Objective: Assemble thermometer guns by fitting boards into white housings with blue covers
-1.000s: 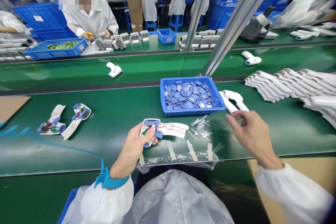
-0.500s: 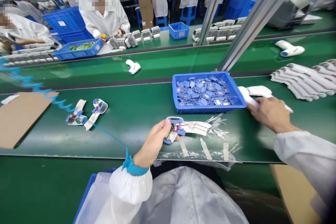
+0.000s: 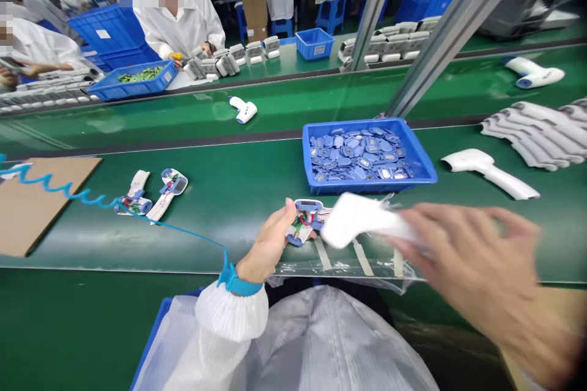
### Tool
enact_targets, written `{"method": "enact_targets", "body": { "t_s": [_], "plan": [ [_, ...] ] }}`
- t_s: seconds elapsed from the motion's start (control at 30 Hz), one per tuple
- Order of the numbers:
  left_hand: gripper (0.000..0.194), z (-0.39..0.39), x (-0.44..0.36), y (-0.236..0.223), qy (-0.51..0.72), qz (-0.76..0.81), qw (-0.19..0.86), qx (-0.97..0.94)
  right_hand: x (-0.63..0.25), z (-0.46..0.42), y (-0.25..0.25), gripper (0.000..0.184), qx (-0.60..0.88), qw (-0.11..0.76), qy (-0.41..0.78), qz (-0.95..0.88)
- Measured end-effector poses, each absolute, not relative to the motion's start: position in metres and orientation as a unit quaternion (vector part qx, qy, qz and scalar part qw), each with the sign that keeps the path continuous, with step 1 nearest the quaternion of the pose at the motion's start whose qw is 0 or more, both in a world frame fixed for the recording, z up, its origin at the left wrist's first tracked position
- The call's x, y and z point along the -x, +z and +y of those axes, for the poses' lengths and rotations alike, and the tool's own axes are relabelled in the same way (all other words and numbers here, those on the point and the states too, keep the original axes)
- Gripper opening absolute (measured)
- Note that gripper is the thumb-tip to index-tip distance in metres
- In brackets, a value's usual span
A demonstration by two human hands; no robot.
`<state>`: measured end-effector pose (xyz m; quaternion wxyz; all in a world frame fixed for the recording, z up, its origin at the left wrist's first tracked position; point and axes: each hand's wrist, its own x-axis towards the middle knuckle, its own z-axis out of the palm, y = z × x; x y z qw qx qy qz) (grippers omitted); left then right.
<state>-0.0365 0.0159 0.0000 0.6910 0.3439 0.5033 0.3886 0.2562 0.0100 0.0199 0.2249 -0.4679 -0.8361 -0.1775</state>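
Head view: the right hand [image 3: 468, 275] has a blurry but closed wrap on a white thermometer shell [image 3: 362, 220], nose pointing left, just beside the open circuit-board half [image 3: 305, 223] pinched in the left hand [image 3: 268, 244].

Bright, even light falls from overhead, and only soft shadows are cast. Glare is seen along the far green belt [image 3: 105, 125]. The right hand [image 3: 477, 275] and white housing [image 3: 367, 220] are smeared by motion blur, and the aluminium rails [image 3: 458, 30] are bowed by distortion toward the frame's edge.
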Motion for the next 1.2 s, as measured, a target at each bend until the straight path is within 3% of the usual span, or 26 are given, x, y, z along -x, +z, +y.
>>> {"method": "enact_targets", "body": {
  "t_s": [0.2,0.27,0.37,0.47,0.53,0.67,0.83,0.93,1.03,1.2],
  "plan": [
    [0.057,0.009,0.037,0.002,0.36,0.505,0.648,-0.442,-0.179,0.017,0.017,0.024,0.395,0.168,-0.146,-0.891],
    [0.054,0.007,0.038,0.003,0.348,0.522,0.62,-0.471,-0.18,0.021,0.008,0.029,0.417,0.176,-0.032,-0.891],
    [0.045,0.006,0.041,0.008,0.338,0.552,0.547,-0.532,-0.182,0.029,0.006,0.032,0.442,0.192,0.25,-0.84],
    [0.041,0.008,0.043,0.015,0.325,0.566,0.5,-0.569,-0.162,0.037,0.016,0.038,0.428,0.276,0.412,-0.756],
    [0.035,0.008,0.044,0.018,0.321,0.553,0.494,-0.589,-0.134,0.04,0.022,0.032,0.446,0.325,0.397,-0.733],
    [0.012,0.003,0.041,0.015,0.27,0.552,0.438,-0.656,-0.078,0.042,0.018,0.054,0.512,0.312,0.219,-0.77],
    [0.015,-0.004,0.04,0.013,0.243,0.603,0.329,-0.684,-0.061,0.042,0.017,0.053,0.473,0.418,0.108,-0.768],
    [0.023,0.0,0.048,0.018,0.265,0.587,0.368,-0.671,-0.067,0.044,0.026,0.057,0.502,0.476,0.117,-0.712],
    [0.026,0.001,0.052,0.017,0.252,0.593,0.425,-0.636,-0.073,0.049,0.027,0.054,0.548,0.435,0.164,-0.696],
    [0.029,-0.008,0.04,0.003,0.241,0.643,0.306,-0.66,-0.072,0.049,0.012,0.06,0.559,0.36,0.171,-0.727]
  ]
}}
